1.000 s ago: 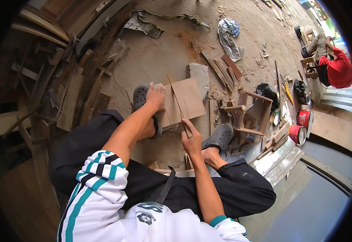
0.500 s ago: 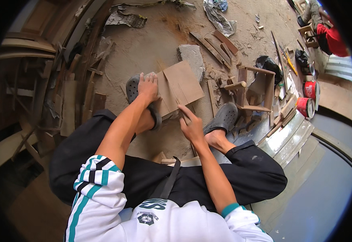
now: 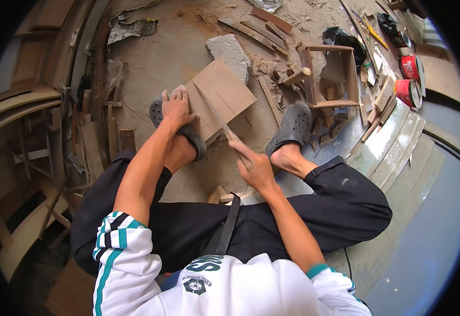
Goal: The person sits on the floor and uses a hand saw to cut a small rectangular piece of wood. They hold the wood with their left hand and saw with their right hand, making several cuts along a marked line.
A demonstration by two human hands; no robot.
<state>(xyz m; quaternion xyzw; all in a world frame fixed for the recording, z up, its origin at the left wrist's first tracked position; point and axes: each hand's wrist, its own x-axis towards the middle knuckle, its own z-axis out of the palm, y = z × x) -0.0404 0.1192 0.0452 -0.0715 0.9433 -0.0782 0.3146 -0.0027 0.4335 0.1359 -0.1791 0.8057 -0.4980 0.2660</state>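
A thin brown board (image 3: pixel 229 89) lies tilted between my feet, with pencil-like lines on its face. My left hand (image 3: pixel 175 107) presses flat on the board's left edge, fingers stretched out, beside my grey clog (image 3: pixel 193 141). In my right hand (image 3: pixel 256 168), closed round its wooden handle, is a narrow-bladed handsaw (image 3: pixel 217 116). Its blade slants across the board from the near edge toward the far left edge. The teeth are too small to make out. A grey concrete block (image 3: pixel 231 55) sits at the board's far side, partly under it.
On the right stand an open wooden frame box (image 3: pixel 331 102), wood offcuts and red cans (image 3: pixel 408 94). Wood strips (image 3: pixel 256 36) lie at the far side of the sandy floor, near crumpled paper (image 3: pixel 131 29). Stacked timber (image 3: pixel 24 105) lines the left. My other clog (image 3: pixel 293 124) is right of the board.
My right hand has drawn back toward me with the handsaw, and more of the blade shows. My left hand stays on the board. The view has shifted, and the person in red is out of sight.
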